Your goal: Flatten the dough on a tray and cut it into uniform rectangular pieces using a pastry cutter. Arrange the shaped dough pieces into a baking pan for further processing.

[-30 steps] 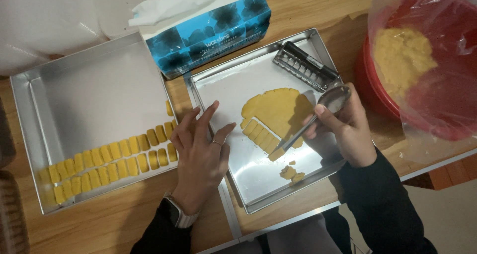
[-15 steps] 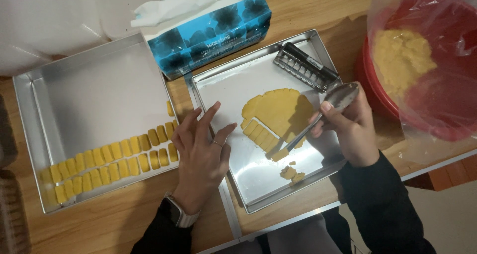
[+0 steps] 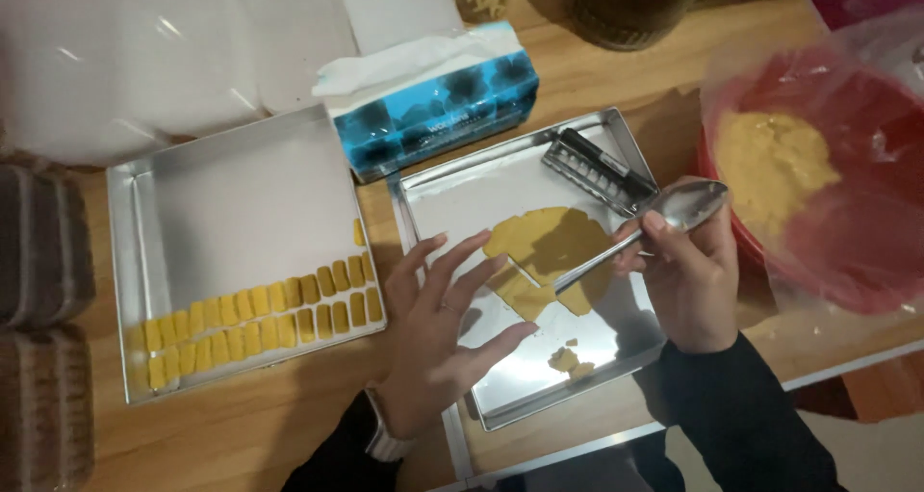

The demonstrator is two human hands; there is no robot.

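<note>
Over the dough tray [image 3: 452, 189] holding a flattened yellow sheet [image 3: 549, 251], the right hand [image 3: 688, 285] grips a spoon [image 3: 664, 218], the left hand [image 3: 438, 333] spreads empty, and left of it a second tray [image 3: 241, 184] holds cut pieces [image 3: 260, 319].

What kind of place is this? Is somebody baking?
Probably a home kitchen table used for baking. Two metal trays sit on a wooden table; one holds rows of small yellow dough pieces, and a red bowl holds more dough.

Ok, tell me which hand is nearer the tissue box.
Left. The left hand lies just below the tissue box, fingers spread over the tray edge; the right hand, holding a spoon, sits farther right.
</note>
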